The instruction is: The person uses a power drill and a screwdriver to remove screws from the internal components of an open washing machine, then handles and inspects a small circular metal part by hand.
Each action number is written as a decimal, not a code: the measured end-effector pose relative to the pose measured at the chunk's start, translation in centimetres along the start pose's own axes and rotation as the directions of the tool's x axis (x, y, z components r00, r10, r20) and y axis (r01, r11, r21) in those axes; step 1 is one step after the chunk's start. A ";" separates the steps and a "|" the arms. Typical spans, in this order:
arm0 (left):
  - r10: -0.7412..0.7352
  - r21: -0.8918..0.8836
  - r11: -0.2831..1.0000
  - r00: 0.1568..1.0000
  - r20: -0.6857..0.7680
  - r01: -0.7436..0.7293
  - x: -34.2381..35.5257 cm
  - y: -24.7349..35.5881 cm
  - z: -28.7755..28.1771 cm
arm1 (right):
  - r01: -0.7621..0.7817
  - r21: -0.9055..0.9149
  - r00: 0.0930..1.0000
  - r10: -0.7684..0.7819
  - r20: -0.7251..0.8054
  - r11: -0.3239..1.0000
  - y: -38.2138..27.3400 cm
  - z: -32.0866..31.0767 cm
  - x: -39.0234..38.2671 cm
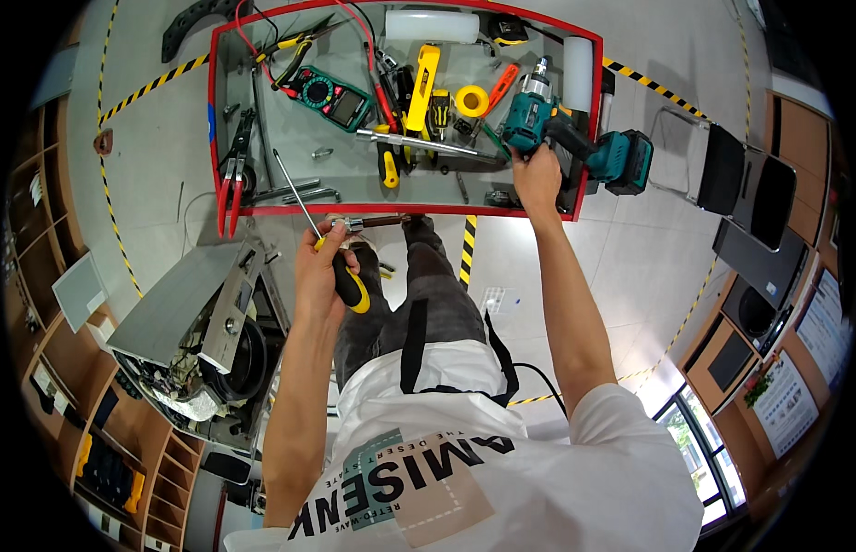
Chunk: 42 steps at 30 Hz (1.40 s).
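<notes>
Pale tiled floor (pixel 621 290), crossed by black-and-yellow striped tape (pixel 653 91), spreads beneath a view from above. At centre-left, the left hand (pixel 319 271) is closed around a black-and-yellow screwdriver (pixel 352 287), its shaft slanting up and left over a red-rimmed grey tray (pixel 373 195). Right of upper centre, the right hand (pixel 538 181) meets a teal cordless drill (pixel 527 121); its fingertips are partly hidden, so whether it grips cannot be told. The drill is at the tray's right end, its battery beyond the rim. Between the hands, inside the tray, are a long silver bar tool (pixel 433 144), a yellow utility knife (pixel 423 87) and a yellow tape roll (pixel 484 97); a green multimeter (pixel 341 103) lies farther left. Red-handled pliers (pixel 237 189) cross the lower-left rim. Wooden shelves (pixel 46 216) line the far left.
</notes>
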<state>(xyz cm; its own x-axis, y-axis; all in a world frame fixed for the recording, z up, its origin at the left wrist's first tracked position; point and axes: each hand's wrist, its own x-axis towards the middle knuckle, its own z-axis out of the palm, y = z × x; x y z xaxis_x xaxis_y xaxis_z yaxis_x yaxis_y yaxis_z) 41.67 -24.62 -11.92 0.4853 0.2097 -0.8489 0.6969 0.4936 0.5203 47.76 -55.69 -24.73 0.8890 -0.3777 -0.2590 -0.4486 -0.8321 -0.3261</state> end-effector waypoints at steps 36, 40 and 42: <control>0.036 -0.036 0.999 0.997 0.073 -0.033 -2.5 2.1 0.2 | 0.412 0.741 0.886 -0.423 -0.191 0.530 -9.5 -14.1 -10.4; 0.054 -0.033 0.998 0.995 0.088 -0.051 -3.0 2.7 0.2 | 0.423 0.765 0.879 -0.426 -0.215 0.486 -10.2 -15.0 -10.5; 0.071 -0.048 0.997 0.992 0.103 -0.067 -3.3 3.0 0.3 | 0.399 0.798 0.888 -0.409 -0.211 0.452 -10.9 -15.8 -10.7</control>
<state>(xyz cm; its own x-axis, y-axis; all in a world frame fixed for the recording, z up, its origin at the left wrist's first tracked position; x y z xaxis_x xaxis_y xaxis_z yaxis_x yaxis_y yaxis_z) 42.29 -24.05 -7.52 0.5856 0.1561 -0.7954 0.6367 0.5186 0.5706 44.56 -49.03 -4.03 0.9922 -0.0803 0.0957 0.0777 -0.2032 -0.9761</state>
